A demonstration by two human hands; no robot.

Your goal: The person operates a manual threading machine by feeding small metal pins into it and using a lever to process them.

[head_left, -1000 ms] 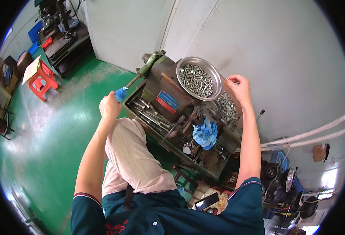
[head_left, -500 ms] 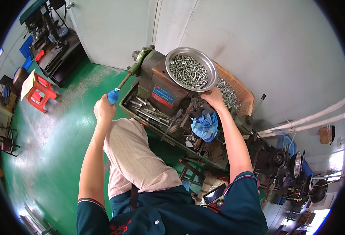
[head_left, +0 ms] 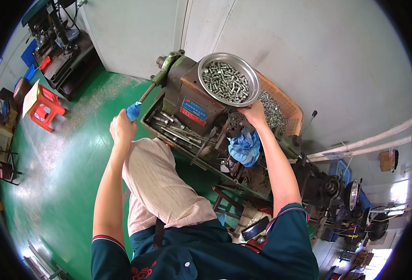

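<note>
Bare right hand: fingers bent and bunched just below the near edge of the bowl, over the machine's dark tooling; I cannot tell whether they pinch a part.
Bare left hand: fingers clenched around the end of a brown metal lever, beside its blue cloth wrap, off the machine's left edge.
Just changed: a second ago the right hand was out past the bowl, by the basket; now it is in at the tooling, while the left has stayed on the lever. I judge this to be the handling of a part at the tooling.
Round silver metal bowl: on top of the grey-green metal machine, holding a heap of short silver metal parts.
Orange plastic mesh basket: behind the bowl at the wall-side edge, with more small metal pieces.
In the way: the bowl's rim crowds the right fingertips; a crumpled blue cloth lies just below the wrist.
Machine's front-left corner: loose metal rods in the tray.
</note>
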